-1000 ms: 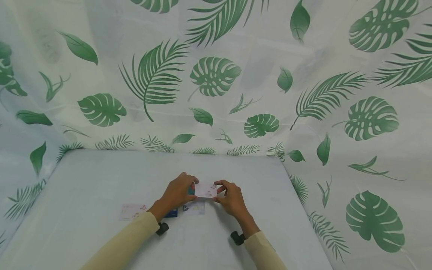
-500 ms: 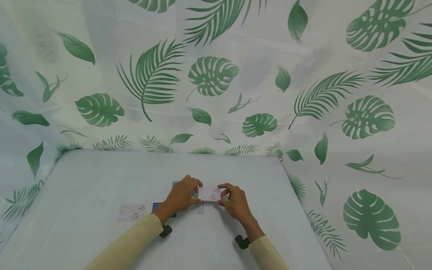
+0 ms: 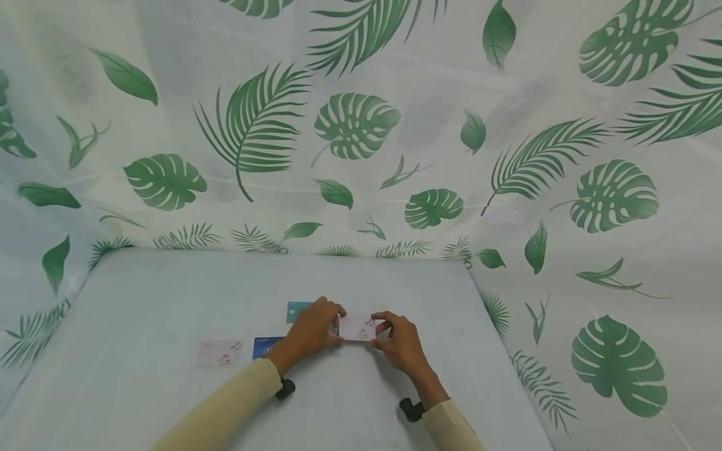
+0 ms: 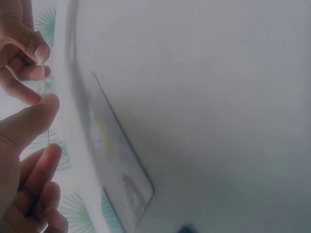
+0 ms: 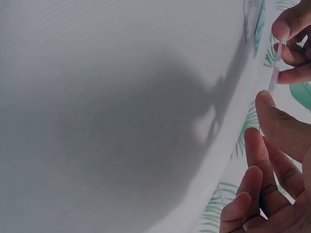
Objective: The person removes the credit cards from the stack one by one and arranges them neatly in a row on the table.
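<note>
A pale pink card [image 3: 357,327] with a small printed picture, its writing too small to read, is pinched at its left end by the left hand [image 3: 312,331] and at its right end by the right hand [image 3: 402,343], just above the table [image 3: 141,300]. Left of it lie a teal card [image 3: 297,310], a blue card [image 3: 266,347] and another pink card [image 3: 219,354].

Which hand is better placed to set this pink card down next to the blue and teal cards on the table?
Probably the left hand. Both hands pinch the pink card, but the left is beside the teal card and blue card; the right hand is farther away.
</note>
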The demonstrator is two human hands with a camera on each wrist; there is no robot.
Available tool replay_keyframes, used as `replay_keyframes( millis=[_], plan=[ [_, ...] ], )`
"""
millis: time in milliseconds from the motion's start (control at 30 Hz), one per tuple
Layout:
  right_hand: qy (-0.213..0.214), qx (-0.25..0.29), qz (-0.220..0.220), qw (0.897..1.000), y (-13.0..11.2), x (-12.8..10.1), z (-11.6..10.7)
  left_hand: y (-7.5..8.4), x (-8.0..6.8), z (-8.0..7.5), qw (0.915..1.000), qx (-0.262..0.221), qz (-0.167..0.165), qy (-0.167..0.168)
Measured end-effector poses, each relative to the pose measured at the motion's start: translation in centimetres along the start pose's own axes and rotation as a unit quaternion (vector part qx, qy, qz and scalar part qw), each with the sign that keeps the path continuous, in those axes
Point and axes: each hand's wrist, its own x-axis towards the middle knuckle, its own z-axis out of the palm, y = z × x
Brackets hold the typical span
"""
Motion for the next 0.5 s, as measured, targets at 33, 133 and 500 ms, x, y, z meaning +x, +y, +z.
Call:
replay_keyframes(
  millis=[33, 133, 500],
  plan=[
    [-0.001, -0.002, 0.001, 1.000, 0.1, 0.0, 0.0, 0.0, 0.1, 0.1, 1.0000, 0.001, 0.003, 0.001],
    [-0.004, -0.005, 0.006, 1.000, 0.5, 0.0, 0.0, -0.1, 0.2, 0.7, 1.0000, 0.004, 0.006, 0.002],
    [-0.009, -0.011, 0.019, 1.000, 1.6, -0.4, -0.1, 0.9, 0.4, 1.5, 0.9996, 0.000, -0.010, -0.026]
  ],
)
